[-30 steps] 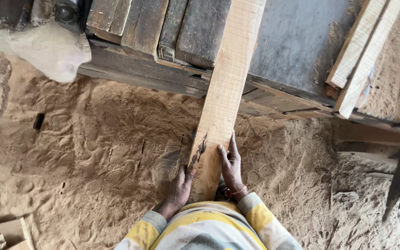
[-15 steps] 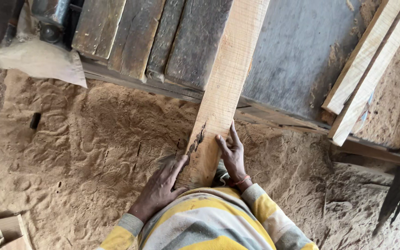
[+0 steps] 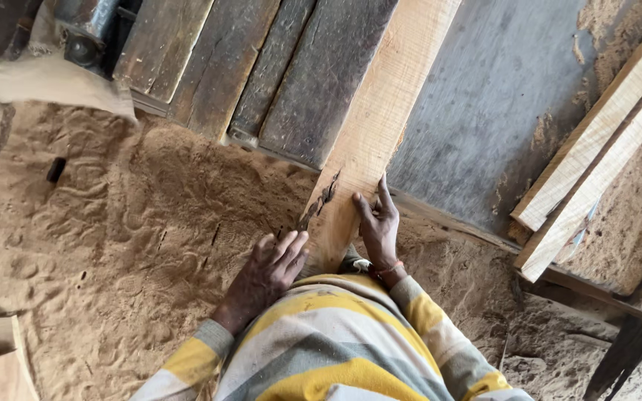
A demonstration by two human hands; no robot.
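Head camera view, looking straight down at a person in a yellow, grey and white striped top standing on a sawdust floor (image 3: 113, 245). A long pale plank (image 3: 369, 134) runs from the person's waist up and away over the edge of a grey work surface (image 3: 484, 111), its near end hanging out past that edge above the sawdust. A dark, rough streak marks the plank's left edge near the hands.

The right hand (image 3: 379, 226) lies flat on the plank's right side, fingers (image 3: 385, 194) spread and pointing up along the wood, thumb on the top face; it presses rather than grips. The left hand (image 3: 265, 278) sits at the plank's left edge, near the near end, fingers loosely open and slightly curled. Whether it touches the wood or hovers just beside it cannot be told.

Dark weathered boards (image 3: 261, 67) lie side by side on the surface to the plank's left. Two narrower pale strips (image 3: 596, 156) lie at an angle to the right.
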